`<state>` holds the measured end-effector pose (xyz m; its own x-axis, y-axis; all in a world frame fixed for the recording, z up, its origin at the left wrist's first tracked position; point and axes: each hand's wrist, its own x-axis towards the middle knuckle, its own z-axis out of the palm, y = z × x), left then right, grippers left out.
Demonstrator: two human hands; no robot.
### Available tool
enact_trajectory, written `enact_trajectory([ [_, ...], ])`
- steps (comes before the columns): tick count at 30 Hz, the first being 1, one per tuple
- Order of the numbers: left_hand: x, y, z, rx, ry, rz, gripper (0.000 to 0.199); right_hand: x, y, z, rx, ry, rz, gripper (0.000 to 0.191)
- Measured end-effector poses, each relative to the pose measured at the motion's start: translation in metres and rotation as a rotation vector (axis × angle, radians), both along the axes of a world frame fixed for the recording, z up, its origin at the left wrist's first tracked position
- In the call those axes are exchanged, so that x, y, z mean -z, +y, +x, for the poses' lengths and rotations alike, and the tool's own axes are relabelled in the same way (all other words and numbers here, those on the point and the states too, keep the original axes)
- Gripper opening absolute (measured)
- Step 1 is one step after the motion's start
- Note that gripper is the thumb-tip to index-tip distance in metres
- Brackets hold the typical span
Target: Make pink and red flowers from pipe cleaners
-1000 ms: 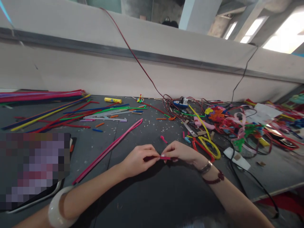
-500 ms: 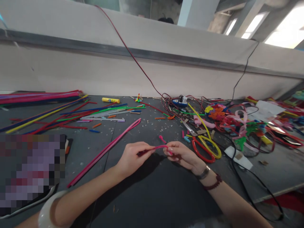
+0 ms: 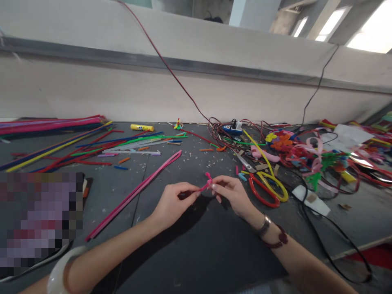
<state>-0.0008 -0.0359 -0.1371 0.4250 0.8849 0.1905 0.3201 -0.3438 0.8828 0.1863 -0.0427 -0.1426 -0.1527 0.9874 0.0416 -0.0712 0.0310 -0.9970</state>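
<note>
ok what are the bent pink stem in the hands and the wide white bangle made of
The bent pink stem looks like a chenille pipe cleaner: matte, fuzzy surface, probably wire inside since it holds its kinks. The wide white bangle has a smooth, glossy sheen, so polished stone or plastic; the look leaves that open.

held pipe cleaner [image 3: 206, 184]: hot pink
long pipe cleaner [image 3: 134, 194]: rose pink, dk pink edge
stem bundle [image 3: 45, 124]: magenta, purple, red, dk blue below
loose stems [image 3: 61, 153]: yellow, red, navy, green, lilac, white
glue stick [image 3: 141, 128]: bright yellow, dk print
scissors [image 3: 254, 179]: silver blade, red handle
stem loop [image 3: 269, 179]: yellow
tangled shapes [image 3: 306, 157]: orange, yellow, green, pink, red
long cable [image 3: 165, 61]: dk red
power strip [image 3: 232, 129]: blue & white
worktop [image 3: 202, 253]: dk grey, pale flecks
wall [image 3: 92, 98]: cream w/ grey metal strip
bangle [image 3: 59, 277]: milky white
bracelet [image 3: 277, 241]: dk red beads
</note>
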Motion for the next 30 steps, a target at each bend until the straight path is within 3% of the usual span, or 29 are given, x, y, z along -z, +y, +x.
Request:
enact_trajectory([
  [4, -0.001, 0.001, -0.004, -0.032, 0.035, 0.29, 0.016, -0.001, 0.001, 0.0, -0.119, 0.129, -0.238, 0.035],
  [7, -0.003, 0.001, -0.005, -0.051, 0.027, 0.422, 0.015, -0.002, 0.001, -0.001, -0.17, 0.158, -0.369, 0.026],
  [14, -0.006, -0.002, -0.003, -0.147, 0.053, 0.399, 0.009, -0.001, -0.002, 0.0, -0.299, 0.222, -0.482, 0.017],
  [17, -0.007, -0.004, -0.002, -0.122, 0.046, 0.348, 0.008, 0.0, -0.004, -0.002, -0.273, 0.207, -0.408, 0.013],
  [23, -0.008, -0.003, 0.001, 0.053, -0.021, 0.221, 0.014, -0.001, -0.003, -0.006, -0.158, 0.179, -0.145, 0.006],
  [30, -0.005, -0.004, 0.002, 0.071, 0.013, 0.095, 0.013, 0.0, -0.007, -0.011, -0.044, -0.112, 0.079, 0.013],
])
